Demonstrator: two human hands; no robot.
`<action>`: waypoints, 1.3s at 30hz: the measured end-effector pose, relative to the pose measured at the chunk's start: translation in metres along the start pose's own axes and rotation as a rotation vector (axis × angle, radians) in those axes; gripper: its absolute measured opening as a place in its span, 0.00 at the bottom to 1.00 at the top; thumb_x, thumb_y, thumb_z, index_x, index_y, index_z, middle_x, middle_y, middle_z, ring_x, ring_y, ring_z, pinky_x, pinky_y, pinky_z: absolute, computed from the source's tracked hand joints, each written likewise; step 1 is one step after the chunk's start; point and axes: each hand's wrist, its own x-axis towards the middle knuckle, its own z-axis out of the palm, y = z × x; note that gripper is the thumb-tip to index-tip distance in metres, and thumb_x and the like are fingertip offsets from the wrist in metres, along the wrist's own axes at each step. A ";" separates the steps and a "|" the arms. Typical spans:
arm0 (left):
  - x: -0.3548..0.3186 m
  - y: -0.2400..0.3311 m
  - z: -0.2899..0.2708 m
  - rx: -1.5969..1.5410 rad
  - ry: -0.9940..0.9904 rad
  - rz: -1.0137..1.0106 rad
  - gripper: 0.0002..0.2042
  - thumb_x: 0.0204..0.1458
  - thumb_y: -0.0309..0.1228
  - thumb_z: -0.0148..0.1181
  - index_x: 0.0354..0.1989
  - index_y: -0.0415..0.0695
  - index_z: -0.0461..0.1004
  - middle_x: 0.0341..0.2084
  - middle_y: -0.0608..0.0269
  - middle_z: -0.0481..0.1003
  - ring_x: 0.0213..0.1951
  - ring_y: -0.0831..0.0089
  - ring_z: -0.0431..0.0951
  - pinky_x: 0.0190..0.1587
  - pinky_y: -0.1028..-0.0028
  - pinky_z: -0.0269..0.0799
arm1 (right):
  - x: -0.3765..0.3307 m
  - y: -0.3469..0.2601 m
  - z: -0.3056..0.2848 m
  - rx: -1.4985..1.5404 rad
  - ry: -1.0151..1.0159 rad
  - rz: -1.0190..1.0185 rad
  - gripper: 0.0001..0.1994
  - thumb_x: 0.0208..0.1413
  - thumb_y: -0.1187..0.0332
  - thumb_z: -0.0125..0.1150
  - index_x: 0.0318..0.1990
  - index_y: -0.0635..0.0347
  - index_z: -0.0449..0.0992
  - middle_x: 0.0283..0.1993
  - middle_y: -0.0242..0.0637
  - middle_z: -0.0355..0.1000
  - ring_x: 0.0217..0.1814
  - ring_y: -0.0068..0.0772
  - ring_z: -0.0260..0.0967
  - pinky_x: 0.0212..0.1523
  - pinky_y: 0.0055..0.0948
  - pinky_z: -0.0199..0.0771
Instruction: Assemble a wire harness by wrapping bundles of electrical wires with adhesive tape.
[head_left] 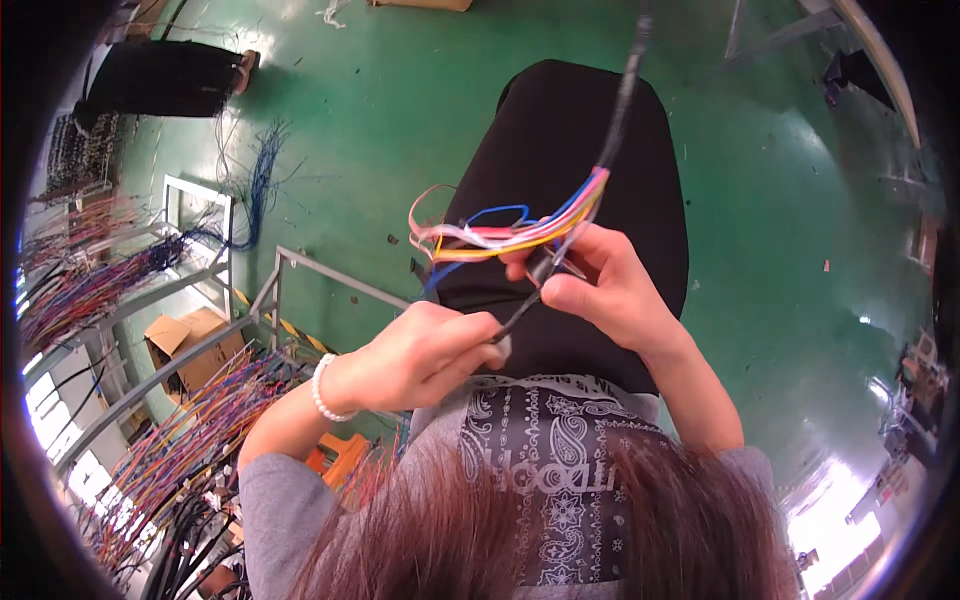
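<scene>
Hair [430, 520] cropped, black cable [622, 115] cut off

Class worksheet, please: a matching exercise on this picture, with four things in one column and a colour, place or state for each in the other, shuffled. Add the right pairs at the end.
Column 1
1. Bracelet
2. Floor
3. Box
4. Wires by the right hand

Column 2
A. brown cardboard, at the left of the picture
B. several colours, running out of a black cable
C. white beads, round the left wrist
D. plain green

Right pairs: 1-C, 2-D, 3-A, 4-B
</scene>
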 end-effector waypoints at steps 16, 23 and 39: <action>0.006 0.002 -0.009 -0.028 -0.149 -0.044 0.06 0.53 0.22 0.55 0.28 0.36 0.65 0.18 0.51 0.68 0.22 0.51 0.71 0.23 0.62 0.64 | -0.126 -0.003 -0.030 -0.078 0.192 -0.553 0.06 0.55 0.77 0.51 0.26 0.59 0.67 0.26 0.31 0.57 0.27 0.23 0.56 0.25 0.21 0.56; 0.011 0.026 -0.004 0.019 -0.195 0.024 0.04 0.56 0.21 0.51 0.30 0.35 0.67 0.21 0.52 0.72 0.23 0.53 0.74 0.26 0.65 0.67 | -0.037 -0.021 0.000 -0.307 0.342 -0.150 0.27 0.43 0.56 0.73 0.47 0.63 0.71 0.30 0.24 0.63 0.30 0.13 0.58 0.32 0.13 0.55; -0.015 0.038 -0.015 -0.170 0.076 0.120 0.17 0.63 0.28 0.46 0.61 0.45 0.62 0.29 0.55 0.74 0.29 0.71 0.72 0.33 0.72 0.69 | -0.020 -0.023 0.023 -0.366 0.382 -0.426 0.07 0.53 0.74 0.65 0.32 0.63 0.71 0.32 0.26 0.67 0.27 0.13 0.60 0.29 0.15 0.61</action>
